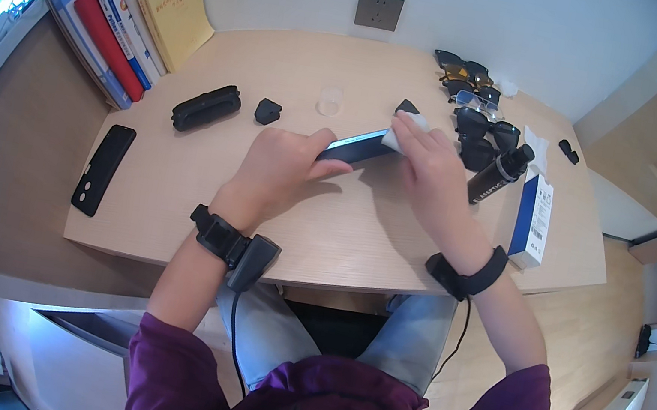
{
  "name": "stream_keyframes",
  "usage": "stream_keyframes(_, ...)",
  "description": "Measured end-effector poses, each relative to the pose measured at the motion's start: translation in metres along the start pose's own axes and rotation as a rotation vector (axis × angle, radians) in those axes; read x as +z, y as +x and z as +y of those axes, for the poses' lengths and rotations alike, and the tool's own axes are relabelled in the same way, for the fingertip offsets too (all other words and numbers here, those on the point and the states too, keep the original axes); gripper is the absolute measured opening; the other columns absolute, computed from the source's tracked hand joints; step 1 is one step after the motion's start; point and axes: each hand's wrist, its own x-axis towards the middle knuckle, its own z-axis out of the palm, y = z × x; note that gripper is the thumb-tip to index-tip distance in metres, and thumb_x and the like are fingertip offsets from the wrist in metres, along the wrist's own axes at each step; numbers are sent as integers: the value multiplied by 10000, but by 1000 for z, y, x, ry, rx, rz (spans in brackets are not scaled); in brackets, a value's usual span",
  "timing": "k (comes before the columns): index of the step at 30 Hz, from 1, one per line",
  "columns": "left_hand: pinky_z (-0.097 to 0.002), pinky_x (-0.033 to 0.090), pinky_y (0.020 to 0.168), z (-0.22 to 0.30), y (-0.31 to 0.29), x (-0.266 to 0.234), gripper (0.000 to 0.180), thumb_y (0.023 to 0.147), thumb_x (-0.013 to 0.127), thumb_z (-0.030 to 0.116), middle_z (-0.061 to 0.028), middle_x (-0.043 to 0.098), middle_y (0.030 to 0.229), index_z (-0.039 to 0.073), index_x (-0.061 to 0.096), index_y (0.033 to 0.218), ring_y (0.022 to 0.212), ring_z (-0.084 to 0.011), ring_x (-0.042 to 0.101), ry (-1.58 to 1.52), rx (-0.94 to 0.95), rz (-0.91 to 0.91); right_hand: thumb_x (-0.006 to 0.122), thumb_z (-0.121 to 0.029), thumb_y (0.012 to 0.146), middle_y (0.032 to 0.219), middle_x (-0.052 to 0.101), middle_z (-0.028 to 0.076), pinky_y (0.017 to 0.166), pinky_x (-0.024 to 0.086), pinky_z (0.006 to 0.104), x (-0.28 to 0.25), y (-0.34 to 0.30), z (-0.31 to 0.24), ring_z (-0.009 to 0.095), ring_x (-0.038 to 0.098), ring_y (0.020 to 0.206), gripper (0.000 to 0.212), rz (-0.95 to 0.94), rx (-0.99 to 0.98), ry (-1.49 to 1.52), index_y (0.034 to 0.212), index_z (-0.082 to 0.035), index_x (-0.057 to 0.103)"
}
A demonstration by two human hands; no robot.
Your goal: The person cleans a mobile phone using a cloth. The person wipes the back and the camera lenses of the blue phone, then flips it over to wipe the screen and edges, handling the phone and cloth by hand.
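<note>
My left hand [279, 164] grips the near-left end of a smartphone [362, 150], thumb along its lower edge. The phone is held tilted above the middle of the desk, with a strip of its lit, bluish screen side showing. My right hand [435, 179] pinches a folded white wipe or cloth [394, 137] against the phone's far-right end, which it covers. A small black piece [406, 107] shows just beyond the wipe; what it is I cannot tell. Closest to my right hand stands a dark spray bottle [498, 176], leaning in the view.
Several sunglasses [487, 129] line the back right, near a white-and-blue box [532, 223]. On the left are a black phone case [103, 170], a black zip case [206, 107], a small black block [267, 112], a clear ring [329, 102] and upright books [110, 29]. Cables hang from both wrist straps.
</note>
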Motion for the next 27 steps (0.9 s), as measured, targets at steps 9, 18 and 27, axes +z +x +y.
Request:
stream_keyframes(9, -419, 517, 586, 2, 0, 0, 203, 903, 761, 217, -191, 675, 723, 31, 679, 914, 642, -373, 657, -129, -51, 13, 649, 29, 788, 1307, 671, 132, 817, 588, 393, 9, 5, -30, 314, 636, 1038, 471, -57, -118, 127, 1255, -31, 651)
stream_keyframes(18, -412, 510, 572, 5, 2, 0, 266, 904, 773, 282, -185, 665, 696, 32, 688, 872, 601, -359, 645, -155, -77, 51, 624, 55, 793, 1291, 681, 130, 849, 574, 416, 3, 9, 15, 331, 637, 1008, 483, -39, 128, 41, 1260, -63, 661)
stream_keyframes(27, -447, 508, 597, -3, -4, 3, 212, 846, 757, 216, -178, 655, 698, 48, 630, 866, 679, -379, 662, -152, -53, 38, 639, -18, 803, 1339, 637, 203, 843, 591, 368, 23, 3, -70, 318, 650, 1056, 468, -1, -141, -23, 1265, 57, 622)
